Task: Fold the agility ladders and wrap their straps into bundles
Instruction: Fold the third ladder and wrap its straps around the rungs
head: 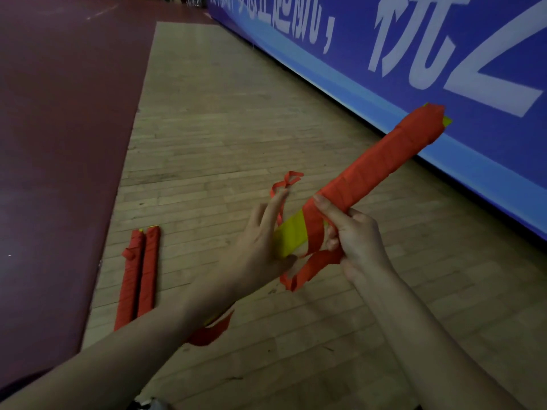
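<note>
A folded agility ladder (381,159), yellow rungs wound in red strap, points up and to the right over the floor. My right hand (355,232) grips its near end, thumb on the wrapped part. The bare yellow end (291,235) shows between my hands. My left hand (260,241) holds that yellow end, and the knotted end of the red strap (288,180) sits at its raised fingertips. Loose strap loops (307,270) hang below both hands. Two wrapped red bundles (139,273) lie side by side on the floor at the left.
I am over a light wooden floor (225,128). A dark red floor area (59,113) runs along the left. A blue banner with white lettering (414,54) stands along the right, just behind the ladder's far end.
</note>
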